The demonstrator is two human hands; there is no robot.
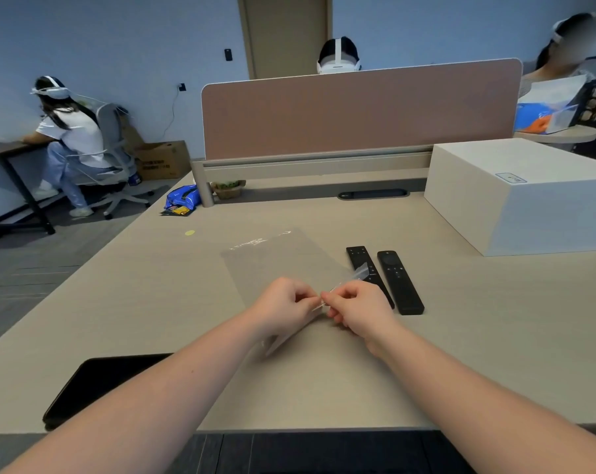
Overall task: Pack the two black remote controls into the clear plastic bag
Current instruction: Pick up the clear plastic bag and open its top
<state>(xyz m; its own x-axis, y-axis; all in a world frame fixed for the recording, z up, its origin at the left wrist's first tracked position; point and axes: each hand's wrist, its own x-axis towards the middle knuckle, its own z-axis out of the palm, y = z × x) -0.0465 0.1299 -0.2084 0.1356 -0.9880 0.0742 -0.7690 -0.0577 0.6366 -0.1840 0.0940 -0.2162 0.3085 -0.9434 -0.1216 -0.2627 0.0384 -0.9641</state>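
Note:
A clear plastic bag (276, 258) lies flat on the beige desk, stretching away from me. My left hand (283, 304) and my right hand (356, 311) both pinch the bag's near edge, fingertips almost touching. Two black remote controls lie side by side just right of the bag: the left remote (361, 260) is partly covered by my right hand and a corner of plastic, while the right remote (399, 282) lies fully in view. Neither remote is inside the bag.
A large white box (522, 196) stands at the right rear of the desk. A black tablet-like slab (94, 384) lies at the near left edge. A pink divider panel (358, 111) closes off the back. Other people sit beyond.

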